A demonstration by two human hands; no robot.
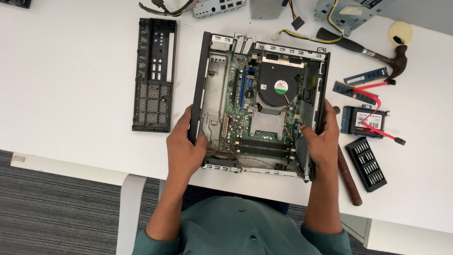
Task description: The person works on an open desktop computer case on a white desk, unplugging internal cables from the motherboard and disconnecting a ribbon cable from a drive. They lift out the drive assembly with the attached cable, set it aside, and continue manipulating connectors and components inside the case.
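An opened small desktop computer case [258, 47] lies flat on the white table [71, 85], showing a green motherboard [236, 106] and a round black cooling fan [277, 85]. My left hand [185, 148] grips the case's left black side near its front corner. My right hand [321, 139] grips the right wall, thumb inside the case. Both hands hold the case at its near end.
A black perforated panel [153, 75] lies left of the case. To the right are memory sticks [365, 78], a drive with a red cable [365, 120], a black screwdriver bit set [366, 164], a hammer [373, 52] and a brown wooden handle [348, 177]. Metal parts and cables sit at the back edge.
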